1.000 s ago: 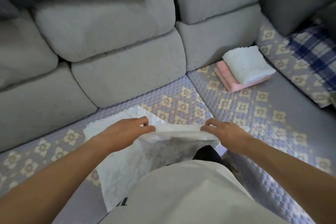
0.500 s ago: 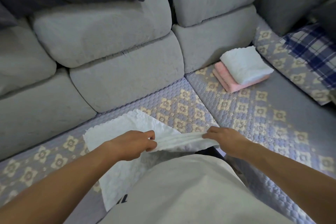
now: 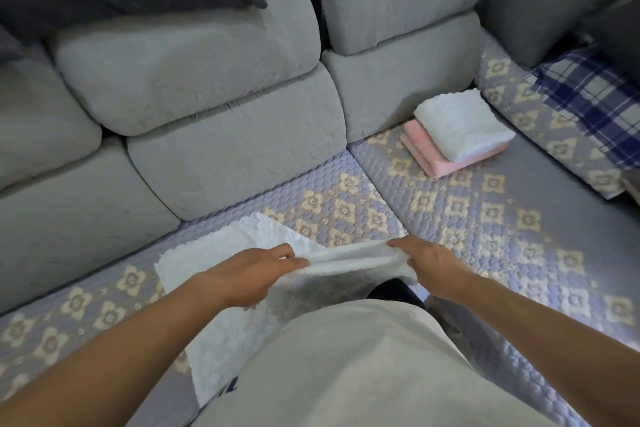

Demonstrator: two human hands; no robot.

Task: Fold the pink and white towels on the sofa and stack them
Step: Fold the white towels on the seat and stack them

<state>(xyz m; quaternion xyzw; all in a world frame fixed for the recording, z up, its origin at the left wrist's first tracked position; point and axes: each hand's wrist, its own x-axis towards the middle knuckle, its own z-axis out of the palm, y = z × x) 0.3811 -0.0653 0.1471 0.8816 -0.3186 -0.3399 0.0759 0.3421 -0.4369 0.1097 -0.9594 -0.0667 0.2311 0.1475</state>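
On the near sofa seat, a white towel half spread, near edge lifted and stretched between left hand and right hand, each pinching a corner. Far right, folded white on folded pink stack (well apart). Likely risks: uneven pull skewing the fold, a corner slipping free, edges landing misaligned.

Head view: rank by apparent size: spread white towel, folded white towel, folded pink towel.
1. Spread white towel, largest, though nearest the camera.
2. Folded white towel.
3. Folded pink towel, smallest showing; mostly covered by the white one, so true size unclear.
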